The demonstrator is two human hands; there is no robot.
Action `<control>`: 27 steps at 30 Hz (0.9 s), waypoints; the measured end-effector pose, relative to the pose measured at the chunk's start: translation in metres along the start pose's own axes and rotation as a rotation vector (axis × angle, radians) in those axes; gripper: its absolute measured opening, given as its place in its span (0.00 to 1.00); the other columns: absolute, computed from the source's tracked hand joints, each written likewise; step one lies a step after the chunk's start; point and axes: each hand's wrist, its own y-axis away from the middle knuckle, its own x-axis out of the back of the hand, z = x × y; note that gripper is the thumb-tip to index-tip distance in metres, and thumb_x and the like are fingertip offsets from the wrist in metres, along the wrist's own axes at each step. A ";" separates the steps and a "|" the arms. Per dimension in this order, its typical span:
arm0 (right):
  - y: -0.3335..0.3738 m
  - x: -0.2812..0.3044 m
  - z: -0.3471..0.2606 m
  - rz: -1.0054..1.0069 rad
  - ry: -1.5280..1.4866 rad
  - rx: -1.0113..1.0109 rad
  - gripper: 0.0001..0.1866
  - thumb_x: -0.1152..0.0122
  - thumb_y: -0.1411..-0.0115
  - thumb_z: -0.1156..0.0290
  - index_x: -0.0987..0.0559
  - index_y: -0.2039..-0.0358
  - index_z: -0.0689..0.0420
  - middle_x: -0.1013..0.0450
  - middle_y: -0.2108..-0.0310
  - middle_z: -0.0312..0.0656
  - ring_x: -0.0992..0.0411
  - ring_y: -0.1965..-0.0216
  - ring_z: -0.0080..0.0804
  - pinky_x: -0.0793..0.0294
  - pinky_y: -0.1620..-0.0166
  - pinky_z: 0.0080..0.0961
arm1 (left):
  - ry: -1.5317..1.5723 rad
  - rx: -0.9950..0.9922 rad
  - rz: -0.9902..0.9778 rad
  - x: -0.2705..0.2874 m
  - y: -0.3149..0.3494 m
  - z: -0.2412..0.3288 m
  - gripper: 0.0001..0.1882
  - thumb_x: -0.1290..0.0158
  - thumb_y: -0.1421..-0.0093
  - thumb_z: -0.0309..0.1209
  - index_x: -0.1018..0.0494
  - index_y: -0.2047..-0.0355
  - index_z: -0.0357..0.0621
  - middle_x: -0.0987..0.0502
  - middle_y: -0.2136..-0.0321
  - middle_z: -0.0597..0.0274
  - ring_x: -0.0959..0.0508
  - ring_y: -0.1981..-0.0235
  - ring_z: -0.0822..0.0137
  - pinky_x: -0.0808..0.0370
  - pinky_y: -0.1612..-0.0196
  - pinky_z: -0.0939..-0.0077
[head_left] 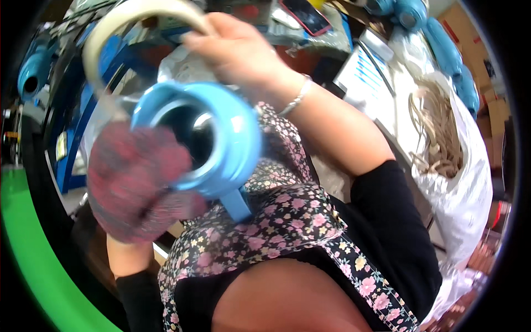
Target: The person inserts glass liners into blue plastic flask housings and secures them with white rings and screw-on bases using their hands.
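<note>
My left hand (138, 185), in a dark red and grey knitted glove, grips the rim of a light blue jug (240, 130). The jug is tilted with its round mouth facing up and left, showing a dark, shiny inside. Its blue handle (236, 206) points down toward my floral apron (276, 221). Above the jug, my bare right hand (235, 47) pinches the end of a thick cream-coloured curved band (130, 16). The band arcs left and down toward the glove. It is blurred, and I cannot tell whether it forms a closed ring.
On the right, a white plastic bag (470, 188) holds beige looped strips (440, 133). A phone (306, 15) lies at the far side, near a white paper (365, 77). More blue jugs stand at the far right (412, 14) and left (34, 72). A green surface (33, 249) curves along the left.
</note>
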 end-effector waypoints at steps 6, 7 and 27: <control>0.015 0.014 0.013 0.127 -0.084 -0.176 0.17 0.45 0.36 0.64 0.29 0.50 0.59 0.32 0.73 0.31 0.35 0.76 0.18 0.32 0.73 0.16 | 1.309 0.631 0.669 -0.072 0.027 -0.089 0.26 0.46 0.41 0.33 0.36 0.43 0.39 0.25 0.61 0.57 0.25 0.55 0.59 0.29 0.46 0.64; 0.019 0.014 0.017 0.162 0.237 0.087 0.20 0.45 0.36 0.65 0.32 0.46 0.59 0.31 0.65 0.36 0.32 0.68 0.23 0.30 0.64 0.19 | 1.554 0.676 0.630 -0.077 0.028 -0.094 0.27 0.46 0.41 0.31 0.36 0.42 0.39 0.25 0.61 0.59 0.25 0.56 0.61 0.29 0.46 0.66; 0.095 -0.013 -0.059 -0.215 0.579 0.660 0.49 0.22 0.63 0.63 0.38 0.41 0.59 0.33 0.48 0.47 0.31 0.47 0.39 0.31 0.45 0.34 | -0.015 0.377 0.504 -0.049 0.035 -0.037 0.11 0.47 0.41 0.28 0.24 0.60 0.38 0.26 0.53 0.50 0.23 0.54 0.56 0.25 0.52 0.68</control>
